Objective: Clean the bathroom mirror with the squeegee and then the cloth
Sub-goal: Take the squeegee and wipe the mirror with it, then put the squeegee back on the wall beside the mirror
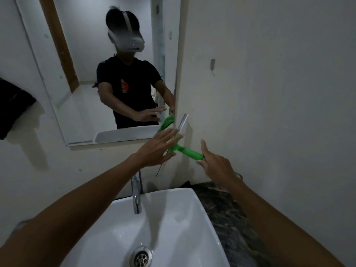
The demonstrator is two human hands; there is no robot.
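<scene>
A green squeegee (189, 152) with a pale blade is held up by the mirror's lower right corner, its blade end just off the mirror's right edge against the wall. My right hand (215, 166) grips the end of its green handle. Spread flat with fingers apart, my left hand (158, 146) hovers in front of the squeegee head and touches or nearly touches it. The mirror (107, 70) hangs on the wall above the sink and reflects a person in a dark shirt. No cloth is clearly visible.
A white sink (185, 224) with a chrome tap (136, 193) sits directly below my arms. A dark patterned counter (227, 214) lies right of it. Something dark hangs at the left edge (13, 106). A small hook (212, 64) sticks out of the right wall.
</scene>
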